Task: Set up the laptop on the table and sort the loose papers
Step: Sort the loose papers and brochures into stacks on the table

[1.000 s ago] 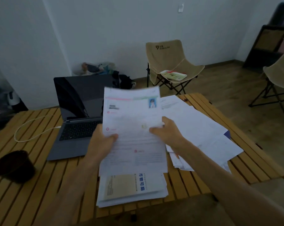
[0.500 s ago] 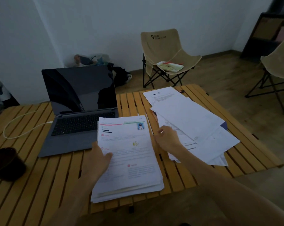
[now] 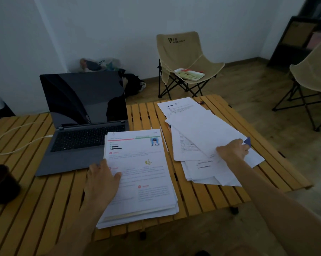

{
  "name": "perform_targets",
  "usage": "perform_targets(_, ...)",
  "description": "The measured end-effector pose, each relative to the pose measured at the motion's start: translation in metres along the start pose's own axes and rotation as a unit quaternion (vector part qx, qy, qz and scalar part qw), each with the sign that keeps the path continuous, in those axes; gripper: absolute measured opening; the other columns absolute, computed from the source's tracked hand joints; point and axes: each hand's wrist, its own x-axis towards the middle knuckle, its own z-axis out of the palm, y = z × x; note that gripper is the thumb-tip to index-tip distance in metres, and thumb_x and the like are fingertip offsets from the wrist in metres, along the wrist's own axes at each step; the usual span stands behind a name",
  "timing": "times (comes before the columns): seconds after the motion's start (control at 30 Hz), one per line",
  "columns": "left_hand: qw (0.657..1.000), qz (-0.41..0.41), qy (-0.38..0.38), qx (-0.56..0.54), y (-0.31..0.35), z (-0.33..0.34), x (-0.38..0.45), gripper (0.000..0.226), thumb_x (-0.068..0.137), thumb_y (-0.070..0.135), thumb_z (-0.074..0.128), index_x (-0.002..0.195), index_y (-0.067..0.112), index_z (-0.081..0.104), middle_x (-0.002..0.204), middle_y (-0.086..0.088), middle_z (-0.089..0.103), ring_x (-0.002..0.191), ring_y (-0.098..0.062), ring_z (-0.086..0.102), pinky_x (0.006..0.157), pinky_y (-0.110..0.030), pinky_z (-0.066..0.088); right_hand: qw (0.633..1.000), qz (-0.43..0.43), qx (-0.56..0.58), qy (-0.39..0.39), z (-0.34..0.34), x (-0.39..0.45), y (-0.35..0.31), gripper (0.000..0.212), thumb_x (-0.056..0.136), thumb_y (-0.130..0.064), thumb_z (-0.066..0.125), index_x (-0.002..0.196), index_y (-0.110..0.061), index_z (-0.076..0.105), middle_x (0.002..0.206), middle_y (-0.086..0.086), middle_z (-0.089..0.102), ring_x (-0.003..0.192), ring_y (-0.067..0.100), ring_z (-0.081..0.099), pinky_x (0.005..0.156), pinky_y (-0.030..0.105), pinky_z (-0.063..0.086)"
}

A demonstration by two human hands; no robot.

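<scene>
The left hand (image 3: 102, 180) lies flat, fingers straight, on the left edge of the sorted stack (image 3: 139, 174) – its thumb points onto the top sheet. Just beyond those fingers the open laptop (image 3: 82, 124) sits, its front corner under the stack. The right hand (image 3: 233, 150) curls its fingers round the near edge of 1 sheet in the loose papers (image 3: 202, 133), by the bench (image 3: 45, 200) edge – bare slats show between the 2 piles.

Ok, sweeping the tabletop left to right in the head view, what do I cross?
Dark cup → white charging cable → open laptop → left hand → neat paper stack → loose papers → right hand.
</scene>
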Motion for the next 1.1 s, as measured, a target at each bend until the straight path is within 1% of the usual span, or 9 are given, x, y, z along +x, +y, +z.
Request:
perform_targets(0.17, 1.000, 0.000, 0.013, 0.012, -0.001, 0.002, -0.003, 0.055, 0.091, 0.045, 0.061, 0.133, 0.014, 0.043, 0.120, -0.013, 0.044, 0.108, -0.031, 0.051, 0.087, -0.042, 0.049, 1.000, 0.015, 0.006, -0.019, -0.012, 0.013, -0.001, 0.072, 0.085, -0.016, 0.071, 0.140, 0.008, 0.031, 0.138, 0.027, 0.042, 0.123, 0.038, 0.046, 0.098, 0.045, 0.049)
perform_targets(0.3, 1.000, 0.000, 0.019, 0.009, -0.001, 0.003, -0.006, 0.060, 0.092, 0.044, 0.059, 0.140, 0.013, 0.039, 0.125, -0.014, 0.044, 0.114, -0.032, 0.049, 0.092, -0.044, 0.047, 0.997, 0.048, 0.066, -0.009, -0.014, 0.016, 0.002, 0.073, 0.090, -0.007, 0.061, 0.149, 0.003, 0.019, 0.149, 0.028, 0.026, 0.113, 0.042, 0.057, 0.090, 0.045, 0.052)
perform_targets(0.4, 0.997, 0.022, 0.046, 0.051, 0.006, 0.001, -0.012, 0.058, 0.093, 0.037, 0.060, 0.141, 0.011, 0.041, 0.128, -0.016, 0.047, 0.115, -0.032, 0.049, 0.094, -0.044, 0.045, 0.998, -0.038, 0.041, -0.006, -0.010, 0.012, 0.002, 0.061, 0.089, -0.007, 0.063, 0.144, -0.007, 0.036, 0.146, 0.020, 0.033, 0.109, 0.039, 0.058, 0.084, 0.042, 0.052)
perform_targets(0.53, 0.979, 0.198, 0.039, 0.031, 0.057, 0.011, -0.020, 0.046, 0.090, 0.025, 0.064, 0.133, 0.014, 0.054, 0.128, -0.006, 0.052, 0.118, -0.024, 0.049, 0.102, -0.040, 0.040, 0.984, -0.174, -0.022, -0.040, -0.011, 0.005, 0.014, 0.042, 0.088, -0.017, 0.063, 0.130, -0.017, 0.057, 0.135, 0.011, 0.054, 0.116, 0.031, 0.056, 0.096, 0.043, 0.052)
perform_targets(0.73, 0.915, 0.382, -0.132, 0.021, 0.194, 0.070, -0.017, 0.040, 0.095, 0.024, 0.056, 0.133, 0.013, 0.054, 0.134, -0.005, 0.050, 0.121, -0.022, 0.047, 0.103, -0.035, 0.039, 0.974, -0.225, -0.024, -0.026, -0.004, -0.006, 0.065, 0.040, 0.100, -0.022, 0.050, 0.136, -0.003, 0.047, 0.141, 0.013, 0.048, 0.132, 0.028, 0.041, 0.113, 0.040, 0.034)
perform_targets(0.8, 0.923, 0.345, -0.165, 0.031, 0.226, 0.086, -0.013, 0.041, 0.095, 0.018, 0.053, 0.135, 0.010, 0.049, 0.131, -0.012, 0.050, 0.119, -0.028, 0.049, 0.100, -0.037, 0.042, 0.966, -0.256, -0.042, -0.025, -0.001, -0.007, 0.077, 0.044, 0.102, -0.026, 0.046, 0.140, -0.003, 0.042, 0.146, 0.013, 0.043, 0.137, 0.026, 0.037, 0.118, 0.040, 0.032)
perform_targets(0.9, 0.958, 0.119, -0.204, -0.163, 0.257, 0.095, -0.004, 0.039, 0.092, 0.008, 0.051, 0.130, 0.001, 0.047, 0.125, -0.016, 0.055, 0.114, -0.031, 0.055, 0.088, -0.032, 0.047, 0.960, -0.271, -0.065, -0.024, 0.003, -0.007, 0.086, 0.053, 0.104, -0.030, 0.041, 0.149, -0.004, 0.031, 0.157, 0.013, 0.032, 0.147, 0.026, 0.025, 0.122, 0.039, 0.021)
perform_targets(1.0, 0.907, -0.082, -0.208, -0.357, 0.278, 0.100, 0.005, 0.029, 0.091, 0.003, 0.051, 0.117, -0.007, 0.055, 0.119, -0.019, 0.061, 0.104, -0.031, 0.061, 0.075, -0.030, 0.047, 0.955, -0.286, -0.071, -0.011, 0.006, -0.008, 0.089, 0.055, 0.105, -0.032, 0.038, 0.152, -0.004, 0.029, 0.160, 0.012, 0.028, 0.151, 0.025, 0.020, 0.123, 0.037, 0.017)
perform_targets(1.1, 0.852, -0.154, -0.230, -0.444, 0.281, 0.108, 0.008, 0.033, 0.089, 0.000, 0.050, 0.121, -0.007, 0.056, 0.117, -0.016, 0.064, 0.100, -0.029, 0.063, 0.078, -0.030, 0.047, 0.955, -0.289, -0.065, -0.009, 0.007, -0.008, 0.089, 0.055, 0.105, -0.033, 0.039, 0.152, -0.006, 0.030, 0.160, 0.011, 0.028, 0.151, 0.025, 0.019, 0.122, 0.037, 0.017)
